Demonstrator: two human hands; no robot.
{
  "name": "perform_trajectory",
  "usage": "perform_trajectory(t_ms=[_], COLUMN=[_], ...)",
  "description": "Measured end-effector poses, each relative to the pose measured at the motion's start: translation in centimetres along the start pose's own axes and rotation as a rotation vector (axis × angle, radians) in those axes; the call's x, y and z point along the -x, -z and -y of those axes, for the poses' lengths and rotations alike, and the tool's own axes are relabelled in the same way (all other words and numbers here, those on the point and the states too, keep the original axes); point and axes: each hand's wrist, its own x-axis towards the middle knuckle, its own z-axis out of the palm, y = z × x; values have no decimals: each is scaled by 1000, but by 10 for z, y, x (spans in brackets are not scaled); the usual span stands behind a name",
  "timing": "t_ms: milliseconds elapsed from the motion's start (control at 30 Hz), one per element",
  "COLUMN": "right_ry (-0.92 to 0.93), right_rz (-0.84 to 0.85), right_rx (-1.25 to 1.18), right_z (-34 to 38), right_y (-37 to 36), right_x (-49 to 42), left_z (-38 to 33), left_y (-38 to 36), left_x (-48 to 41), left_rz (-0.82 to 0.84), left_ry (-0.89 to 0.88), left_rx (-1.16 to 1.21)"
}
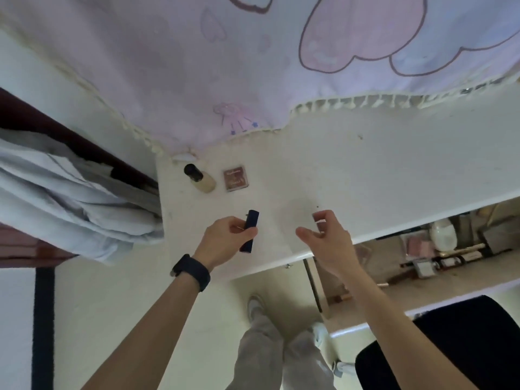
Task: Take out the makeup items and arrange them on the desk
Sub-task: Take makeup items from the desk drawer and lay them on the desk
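Note:
My left hand (225, 237) grips a dark blue tube (250, 231), like a lipstick, just above the near part of the white desk (365, 170). My right hand (323, 235) hovers to the right of it over the desk's front edge, fingers loosely curled, holding nothing. Farther back on the desk a beige foundation bottle with a black cap (200, 178) lies on its side. A small reddish-brown square compact (235, 178) lies flat just to the right of the bottle.
A pink curtain with cartoon prints (253, 66) hangs over the back of the desk. An open drawer (422, 257) at the right holds several cosmetics. Pale folded fabric (70, 198) lies left. A black chair (450, 347) stands near right.

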Motion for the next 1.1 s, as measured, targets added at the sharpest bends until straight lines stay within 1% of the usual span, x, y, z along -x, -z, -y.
perform_trajectory(t_ms=[100, 133, 200, 233, 267, 333, 433, 533, 600, 767, 900, 967, 1033, 1100], right_ry=[61, 74, 103, 130, 168, 219, 217, 239, 279, 412, 470, 528, 605, 596], right_rz=[76, 84, 71, 39, -2, -53, -48, -87, -152, -272, -342, -344, -303, -159], right_rx=[113, 153, 235, 289, 360, 513, 615, 590, 568, 527, 507, 473, 395, 298], right_z=[23, 30, 43, 48, 51, 54, 54, 51, 48, 33, 22, 23, 32, 45], right_y=[-33, -41, -55, -59, -63, -69, -71, -73, -77, -93, -101, -108, -115, -118], right_x=[-19, -26, -35, -39, -43, -47, -50, -47, -41, -25, -17, -12, -6, -2], left_z=[20, 25, 35, 38, 42, 50, 57, 63, 67, 79, 87, 88, 90, 88], left_y=[28, 35, 47, 50, 51, 50, 44, 38, 32, 25, 26, 24, 21, 22], left_x=[-2, -2, -6, -7, -9, -11, -9, -8, -9, -8, -5, -4, -5, -7], left_rz=[-55, -75, -111, -119, -124, -147, -224, -285, -315, -356, -375, -372, -384, -386], left_ry=[19, 17, 16, 15, 10, -11, -51, -85, -103, -119, -148, -187, -232, -276], left_rx=[-249, -302, -333, -306, -231, 5, 264, 400, 467, 502, 411, 336, 223, 94])
